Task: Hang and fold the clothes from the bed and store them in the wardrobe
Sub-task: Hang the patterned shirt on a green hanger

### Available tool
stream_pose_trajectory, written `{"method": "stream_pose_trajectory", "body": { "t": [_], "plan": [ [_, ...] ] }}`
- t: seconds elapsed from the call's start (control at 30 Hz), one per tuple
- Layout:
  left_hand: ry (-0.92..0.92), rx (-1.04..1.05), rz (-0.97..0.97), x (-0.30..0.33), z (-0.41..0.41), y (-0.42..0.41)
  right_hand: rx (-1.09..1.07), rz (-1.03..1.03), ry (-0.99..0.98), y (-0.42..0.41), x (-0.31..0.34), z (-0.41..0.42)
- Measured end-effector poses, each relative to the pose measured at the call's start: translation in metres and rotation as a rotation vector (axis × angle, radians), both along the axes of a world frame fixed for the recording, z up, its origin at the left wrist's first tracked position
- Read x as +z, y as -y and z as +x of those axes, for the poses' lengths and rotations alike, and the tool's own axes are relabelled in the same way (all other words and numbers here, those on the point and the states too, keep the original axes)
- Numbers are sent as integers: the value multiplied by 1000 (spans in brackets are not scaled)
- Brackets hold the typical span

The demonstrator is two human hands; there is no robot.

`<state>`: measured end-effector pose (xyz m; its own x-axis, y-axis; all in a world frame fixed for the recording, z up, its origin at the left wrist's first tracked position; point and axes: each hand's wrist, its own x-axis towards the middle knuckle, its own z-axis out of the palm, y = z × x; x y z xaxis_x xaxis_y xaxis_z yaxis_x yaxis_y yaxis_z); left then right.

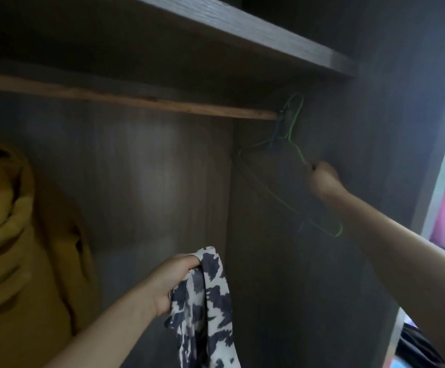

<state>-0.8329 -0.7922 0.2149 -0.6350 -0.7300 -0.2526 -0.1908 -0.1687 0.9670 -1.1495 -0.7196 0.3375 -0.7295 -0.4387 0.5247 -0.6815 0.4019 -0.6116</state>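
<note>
**Wardrobe Interior: Layout**

The shelf (242,35) lies above the rail (125,98). The hangers (294,123) hang at the rail's right end, beside the right side panel (362,181). A hung garment (8,235) sits at far left. The right hand (322,179) holds one hanger; the left hand (173,280), lower and centred, holds a cloth (208,301).

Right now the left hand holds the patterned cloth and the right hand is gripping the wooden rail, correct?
Not quite. The head view shows the right hand gripping the green wire hanger, not the wooden rail. The left hand does hold the patterned cloth.
</note>
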Motion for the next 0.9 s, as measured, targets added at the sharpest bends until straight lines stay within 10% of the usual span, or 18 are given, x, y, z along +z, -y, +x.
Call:
{"method": "stream_pose_trajectory", "body": {
  "t": [0.37, 0.9],
  "plan": [
    [-21, -72, 7, -7, -24, -29, 78, -413, 156, -117, -159, 48],
    [308, -93, -258, -7, -49, -120, 777, -1016, 909, -250, -113, 148]
  ]
}}
